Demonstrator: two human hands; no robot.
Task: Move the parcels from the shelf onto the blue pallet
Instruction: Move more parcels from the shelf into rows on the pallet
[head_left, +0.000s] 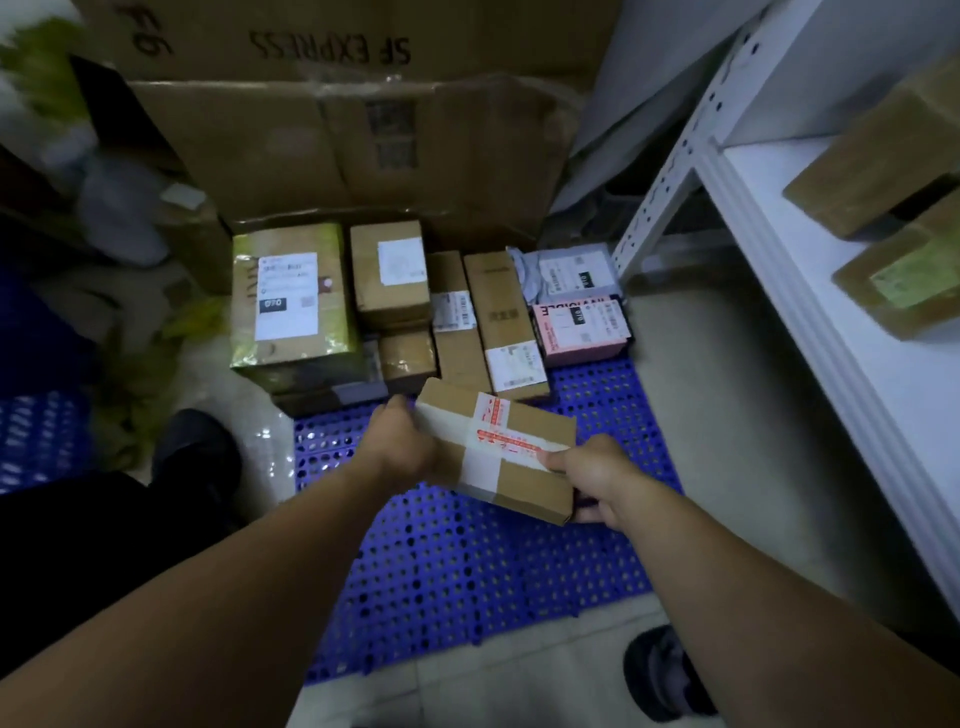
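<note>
A flat cardboard parcel (511, 457), crossed with white and red printed tape, hangs over the blue perforated pallet (467, 561). My left hand (400, 441) grips its left edge and my right hand (597, 478) grips its right edge, thumb on top. Behind it, several parcels lie in a row on the pallet's far half: a green-taped box (293, 304), brown cartons (389, 273), a long carton (501, 322), a pink box (579, 330) and a grey mailer bag (569, 273). On the white shelf (810, 291) at the right stand two more brown parcels (883, 171).
A big flattened carton (353, 150) leans behind the pallet. The shelf's perforated upright (670, 182) stands close to the pallet's right corner. My shoes (197, 452) are by the pallet's left and near edges. Another blue pallet (36, 436) and bags lie at the left.
</note>
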